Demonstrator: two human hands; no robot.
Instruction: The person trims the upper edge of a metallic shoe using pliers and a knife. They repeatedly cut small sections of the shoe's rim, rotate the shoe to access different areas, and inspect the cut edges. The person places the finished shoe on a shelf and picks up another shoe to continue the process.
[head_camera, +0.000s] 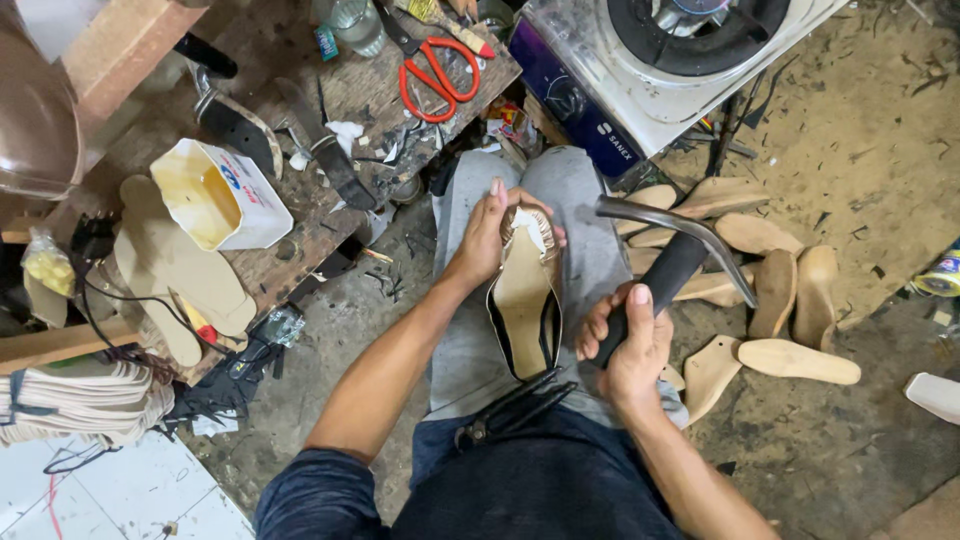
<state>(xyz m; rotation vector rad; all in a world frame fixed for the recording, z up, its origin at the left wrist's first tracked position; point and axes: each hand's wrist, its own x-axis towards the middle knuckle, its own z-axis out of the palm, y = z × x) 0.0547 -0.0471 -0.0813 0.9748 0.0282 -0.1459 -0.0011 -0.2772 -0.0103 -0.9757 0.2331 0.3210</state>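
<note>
On the person's lap, the left hand clamps its fingers around the toe of an upturned shoe. Just right, the right hand grips a hammer. Pliers lie nearer.

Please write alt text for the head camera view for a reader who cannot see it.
A seated person's left hand steadies an upturned shoe on the lap while the right hand grips a hammer by its black handle. Red-handled scissors lie on a cluttered workbench, and wooden shoe lasts litter the floor.
</note>
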